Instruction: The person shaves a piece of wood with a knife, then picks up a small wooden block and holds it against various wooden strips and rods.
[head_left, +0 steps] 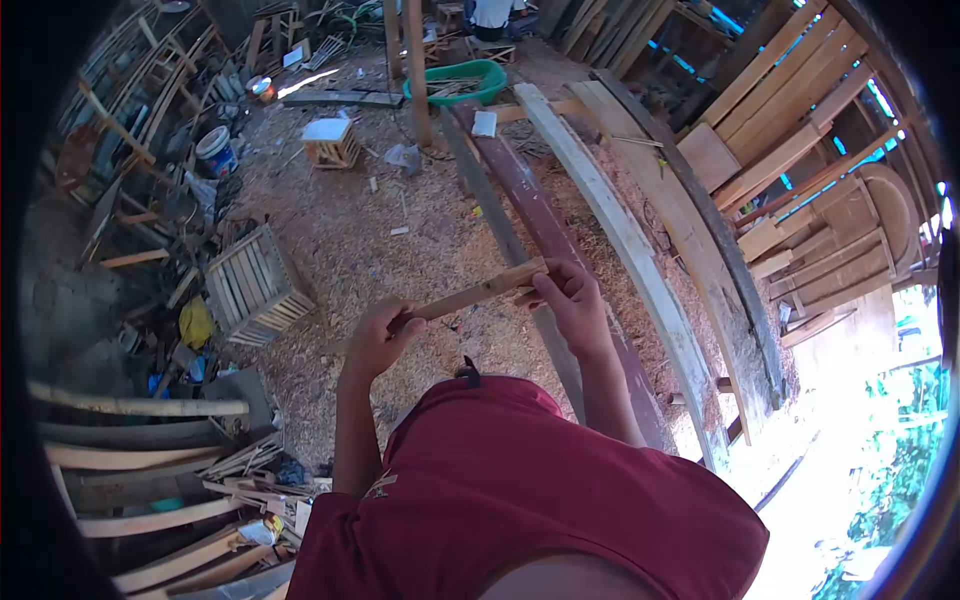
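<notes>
A short wooden strip (478,293) is held between my two hands, in front of my red shirt. My left hand (383,335) is closed round its lower left end. At the upper right end, my right hand (567,297) pinches the wood between thumb and fingers. The strip slants up to the right, above the shavings-covered floor. Its right part passes over a grey plank (497,222) and close to a reddish-brown board (527,195).
Long planks (610,215) run along the right. A slatted crate (258,282) stands at the left, a small stool (330,143) farther off. A green basin (455,82) and a wooden post (416,75) are ahead. A person (490,14) is at the far top. Scrap wood (150,455) lies lower left.
</notes>
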{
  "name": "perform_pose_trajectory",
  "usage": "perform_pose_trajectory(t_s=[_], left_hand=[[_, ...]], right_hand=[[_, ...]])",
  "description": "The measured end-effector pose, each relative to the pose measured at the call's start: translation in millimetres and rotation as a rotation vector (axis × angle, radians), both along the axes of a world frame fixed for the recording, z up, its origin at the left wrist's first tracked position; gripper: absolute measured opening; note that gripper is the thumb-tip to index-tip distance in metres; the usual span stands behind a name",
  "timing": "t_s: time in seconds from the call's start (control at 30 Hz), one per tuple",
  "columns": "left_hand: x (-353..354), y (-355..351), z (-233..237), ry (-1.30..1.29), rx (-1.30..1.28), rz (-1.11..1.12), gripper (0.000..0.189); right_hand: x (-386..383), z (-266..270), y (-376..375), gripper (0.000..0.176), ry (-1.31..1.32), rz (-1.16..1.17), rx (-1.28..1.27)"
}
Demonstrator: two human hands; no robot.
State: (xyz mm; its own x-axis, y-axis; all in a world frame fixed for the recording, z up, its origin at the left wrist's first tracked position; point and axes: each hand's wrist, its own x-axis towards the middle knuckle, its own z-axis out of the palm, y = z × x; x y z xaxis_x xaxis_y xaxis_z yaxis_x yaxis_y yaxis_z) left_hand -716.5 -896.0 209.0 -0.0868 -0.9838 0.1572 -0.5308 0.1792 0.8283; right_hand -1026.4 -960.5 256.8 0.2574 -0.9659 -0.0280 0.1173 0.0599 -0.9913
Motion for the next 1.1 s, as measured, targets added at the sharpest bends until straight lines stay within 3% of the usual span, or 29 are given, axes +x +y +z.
perform_pose_trajectory(t_s=[0.27, 0.5, 0.63, 0.83, 0.97, 1.1], left_hand=[[12, -42, 6, -0.036, -0.014, 0.070, 0.022], [63, -74, -11, -0.011, -0.035, 0.175, 0.022], [119, -110, -31, 0.020, -0.021, 0.224, 0.024], [230, -179, -43, 0.027, 0.224, 0.225, 0.031], [309, -228, -42, 0.057, 0.252, 0.278, 0.029], [368, -285, -48, 0.105, 0.281, 0.248, 0.031]], right_hand=[[9, -4, -54, 0.012, 0.054, -0.007, 0.014], [74, -13, -122, 0.011, 0.056, 0.070, 0.039], [146, -25, -169, 0.012, 0.040, 0.066, -0.011], [282, -44, -254, 0.016, 0.258, 0.021, -0.129], [361, -46, -319, 0.015, 0.324, 0.116, -0.168], [419, -16, -359, 0.015, 0.533, 0.158, -0.235]])
